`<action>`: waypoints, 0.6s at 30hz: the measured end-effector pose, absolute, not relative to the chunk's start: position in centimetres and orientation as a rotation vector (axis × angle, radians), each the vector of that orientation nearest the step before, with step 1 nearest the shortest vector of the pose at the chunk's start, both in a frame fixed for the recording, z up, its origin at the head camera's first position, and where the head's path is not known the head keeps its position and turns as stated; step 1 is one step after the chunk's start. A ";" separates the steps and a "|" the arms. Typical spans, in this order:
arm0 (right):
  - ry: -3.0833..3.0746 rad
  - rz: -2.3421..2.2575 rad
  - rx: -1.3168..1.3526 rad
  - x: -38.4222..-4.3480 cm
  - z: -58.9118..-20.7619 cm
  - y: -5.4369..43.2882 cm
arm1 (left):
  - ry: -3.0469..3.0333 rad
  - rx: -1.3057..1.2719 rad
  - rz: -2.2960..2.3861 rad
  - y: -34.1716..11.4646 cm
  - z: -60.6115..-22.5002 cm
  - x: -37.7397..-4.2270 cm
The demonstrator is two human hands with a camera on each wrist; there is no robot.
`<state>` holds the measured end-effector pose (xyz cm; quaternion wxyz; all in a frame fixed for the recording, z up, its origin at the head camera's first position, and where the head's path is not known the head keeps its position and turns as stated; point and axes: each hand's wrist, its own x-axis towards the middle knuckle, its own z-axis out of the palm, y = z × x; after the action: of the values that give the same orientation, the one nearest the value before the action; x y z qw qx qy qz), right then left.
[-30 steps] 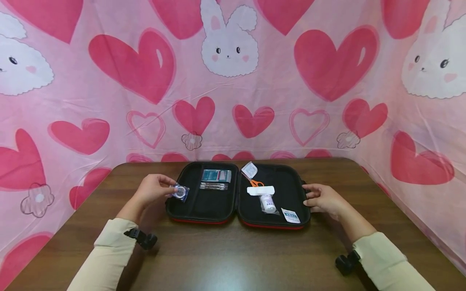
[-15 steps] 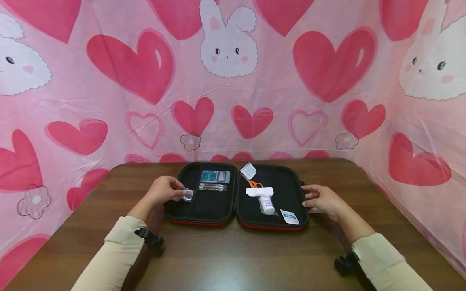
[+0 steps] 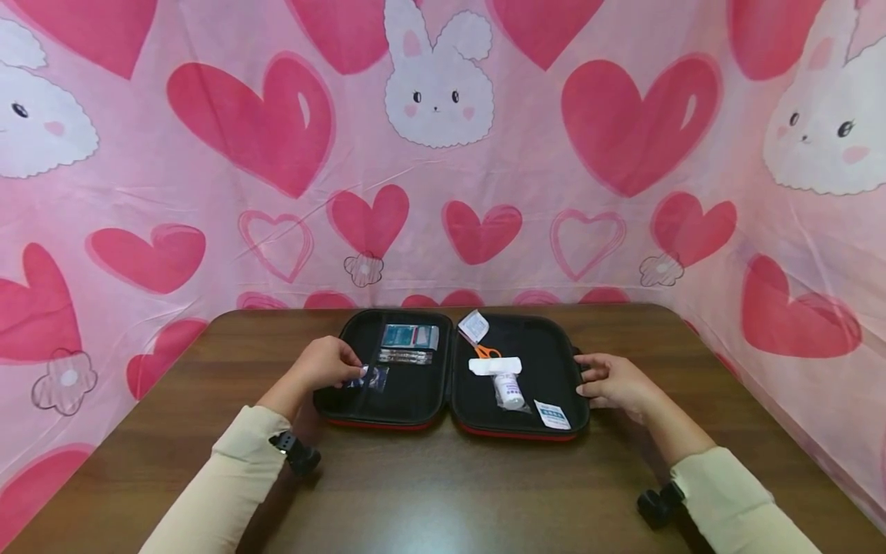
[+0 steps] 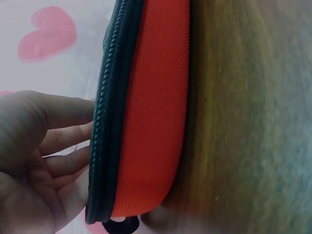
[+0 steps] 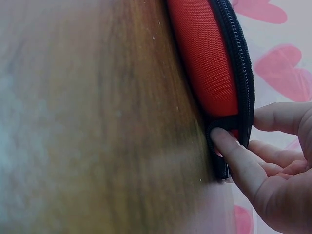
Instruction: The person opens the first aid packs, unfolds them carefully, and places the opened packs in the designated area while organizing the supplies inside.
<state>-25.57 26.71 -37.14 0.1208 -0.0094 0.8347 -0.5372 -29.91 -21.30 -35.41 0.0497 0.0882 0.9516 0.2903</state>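
Observation:
A black-lined zip case (image 3: 408, 400) with a red shell lies unfolded on the table. Over its left half, my left hand (image 3: 321, 363) pinches a small clear packet (image 3: 378, 378), mostly flat on the lining; a white bit shows at the fingertips. The left wrist view hides those fingertips behind the case's red side (image 4: 153, 107). My right hand (image 3: 616, 382) grips the case's right edge. In the right wrist view, its thumb (image 5: 226, 141) presses a black strap (image 5: 214, 158) and a finger touches the zipped rim.
The left half holds a green packet (image 3: 410, 336) and a thin clear packet (image 3: 405, 357). In the right half lie orange-handled scissors (image 3: 487, 352), a white strip (image 3: 494, 365), a bagged white bottle (image 3: 509, 391) and two sachets (image 3: 552, 414). A heart-patterned cloth (image 3: 429, 169) hangs behind the table.
My left hand has moved right, carrying the small packet with a round white ring from the case's left edge inward over the lining. The right hand stays at the right edge.

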 end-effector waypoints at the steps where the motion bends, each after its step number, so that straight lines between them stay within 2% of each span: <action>1: 2.439 -1.565 -0.025 -25.6 -37.1 26.7 | 2.880 0.260 0.909 -21.2 -35.5 -29.9; 9: 2.430 -1.585 -0.014 -25.6 -37.2 26.7 | 2.703 0.210 1.219 -20.8 -36.3 -29.9; 18: 2.431 -1.580 -0.023 -25.6 -37.2 26.6 | 2.647 0.229 1.289 -20.3 -36.8 -30.4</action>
<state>-25.64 26.63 -37.18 0.1210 -0.0080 0.8323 -0.5409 -30.44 -20.29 -36.83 0.0941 0.0773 0.8923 0.4347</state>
